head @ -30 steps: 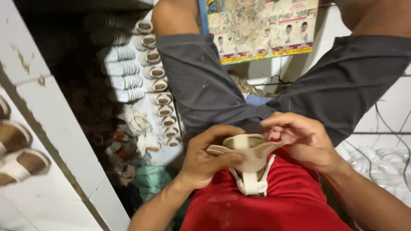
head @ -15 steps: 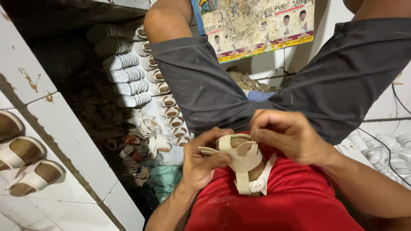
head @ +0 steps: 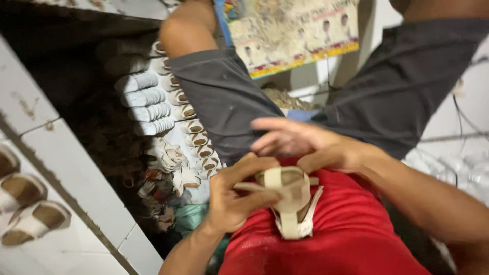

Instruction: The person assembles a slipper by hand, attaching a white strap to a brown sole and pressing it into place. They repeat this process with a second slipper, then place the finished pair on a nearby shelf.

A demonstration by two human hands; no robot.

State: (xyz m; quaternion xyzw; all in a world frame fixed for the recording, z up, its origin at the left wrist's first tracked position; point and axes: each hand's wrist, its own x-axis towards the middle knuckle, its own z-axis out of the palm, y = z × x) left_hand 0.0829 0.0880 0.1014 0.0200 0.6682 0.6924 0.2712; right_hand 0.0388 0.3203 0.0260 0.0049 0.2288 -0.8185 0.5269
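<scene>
My left hand [head: 232,198] has its fingers clamped on the cream sandal [head: 288,201] over my red lap [head: 336,239]; right hand [head: 305,142] hovers above it, fingers spread apart, stacked sandals [head: 168,112] crowding left.

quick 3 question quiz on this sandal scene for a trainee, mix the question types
1. True or false: the left hand grips the cream strappy sandal.
2. What lies under the sandal? A red cloth B green tray C bare floor
3. Fill in: the finished sandals at the far left rest on a white ____ shelf.

Key: 1 true; 2 A; 3 tiled. The right hand sits at the sandal's top edge; blur hides whether it grips.
</scene>
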